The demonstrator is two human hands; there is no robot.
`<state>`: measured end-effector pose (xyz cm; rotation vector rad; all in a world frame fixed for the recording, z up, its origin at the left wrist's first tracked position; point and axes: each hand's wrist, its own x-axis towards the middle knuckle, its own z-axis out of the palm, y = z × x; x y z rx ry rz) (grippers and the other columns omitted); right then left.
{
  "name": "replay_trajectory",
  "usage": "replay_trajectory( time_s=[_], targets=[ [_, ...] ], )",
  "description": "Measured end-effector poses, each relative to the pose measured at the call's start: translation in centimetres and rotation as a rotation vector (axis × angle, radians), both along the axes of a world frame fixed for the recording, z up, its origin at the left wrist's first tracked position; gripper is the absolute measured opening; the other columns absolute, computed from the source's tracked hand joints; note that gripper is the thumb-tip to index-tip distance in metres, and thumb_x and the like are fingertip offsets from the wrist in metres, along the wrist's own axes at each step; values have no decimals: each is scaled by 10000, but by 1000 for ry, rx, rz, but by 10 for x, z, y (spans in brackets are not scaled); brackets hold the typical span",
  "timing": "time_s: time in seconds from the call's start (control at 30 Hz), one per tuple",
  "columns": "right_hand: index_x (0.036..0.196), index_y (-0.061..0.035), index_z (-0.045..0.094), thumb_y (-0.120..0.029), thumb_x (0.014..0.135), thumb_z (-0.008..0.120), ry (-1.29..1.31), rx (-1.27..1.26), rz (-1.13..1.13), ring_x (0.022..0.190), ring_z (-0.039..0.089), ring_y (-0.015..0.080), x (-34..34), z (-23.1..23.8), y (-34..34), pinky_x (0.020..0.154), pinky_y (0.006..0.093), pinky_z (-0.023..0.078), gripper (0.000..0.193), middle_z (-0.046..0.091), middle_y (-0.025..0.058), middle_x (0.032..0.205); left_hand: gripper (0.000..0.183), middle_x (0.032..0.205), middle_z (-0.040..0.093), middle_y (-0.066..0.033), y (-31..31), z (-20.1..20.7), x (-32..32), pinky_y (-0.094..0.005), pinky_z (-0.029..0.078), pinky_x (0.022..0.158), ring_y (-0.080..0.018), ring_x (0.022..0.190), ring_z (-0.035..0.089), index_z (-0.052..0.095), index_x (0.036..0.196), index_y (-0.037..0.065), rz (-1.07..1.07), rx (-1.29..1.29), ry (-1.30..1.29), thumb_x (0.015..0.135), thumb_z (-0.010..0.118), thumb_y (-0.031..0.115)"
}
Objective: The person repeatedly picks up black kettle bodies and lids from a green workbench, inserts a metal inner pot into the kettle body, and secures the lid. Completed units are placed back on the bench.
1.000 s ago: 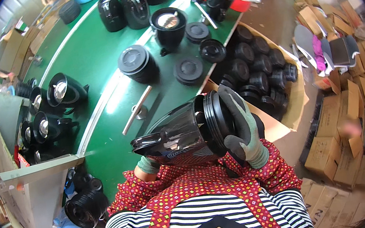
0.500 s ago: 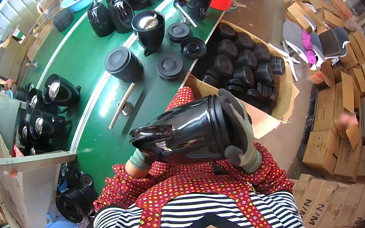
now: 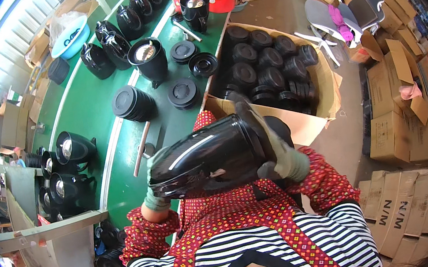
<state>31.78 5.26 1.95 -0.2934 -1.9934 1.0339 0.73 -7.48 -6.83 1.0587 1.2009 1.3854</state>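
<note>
A glossy black thermos jug [image 3: 204, 159] lies on its side across my front, its wide end to the right. My gloved left hand [image 3: 156, 181] holds it by the narrow left end, with the fingers mostly hidden behind. At the wide end, my gloved right hand [image 3: 275, 144] grips a dark round base cap, its fingers stretched over the rim. Just beyond on the green table are a stack of black round caps [image 3: 131, 104], a shorter stack [image 3: 183, 93] and a metal bar tool [image 3: 142, 148]. Another jug [image 3: 148, 61] with a shiny silver inside stands farther off.
An open cardboard box [image 3: 332, 101] full of black caps adjoins the table's right edge. More jugs [image 3: 72, 146] stand at left, others at the far end near a blue basin [image 3: 72, 38]. Cartons [image 3: 387, 135] and a grey chair [image 3: 331, 18] are at right.
The jug has rolled in my hands, so its handle no longer faces up. My left hand shows more at the narrow end. The whole view has shifted and turned slightly.
</note>
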Motion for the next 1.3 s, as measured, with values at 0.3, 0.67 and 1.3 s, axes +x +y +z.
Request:
replay_trajectory(
  time_s=[0.3, 0.67, 1.3],
  targets=[
    [1587, -47, 413, -678, 1073, 437, 339, -1551, 527, 1381, 569, 260, 3, -25, 3, 1185, 417, 441, 815, 530, 152, 1571, 663, 1048, 744, -176, 22, 123, 15, -410, 598, 795, -323, 908, 749, 734, 1177, -34, -46, 725, 1105, 806, 861, 501],
    [1644, -25, 304, -558, 1104, 481, 333, -1365, 188, 1441, 509, 253, -7, -29, -17, 1224, 430, 399, 779, 452, 156, 1630, 617, 1017, 740, -162, 35, 136, 18, -381, 588, 739, -342, 832, 741, 753, 1177, -2, -223, 875, 1296, 685, 930, 325],
    [1586, -19, 422, -771, 988, 509, 281, -1260, 123, 1431, 519, 329, -11, -17, -34, 1198, 452, 403, 965, 531, 203, 1550, 663, 1300, 695, -150, 6, 37, -7, -426, 567, 1013, -267, 1141, 705, 628, 1368, -9, -186, 23, 223, 877, 836, 385]
  ],
)
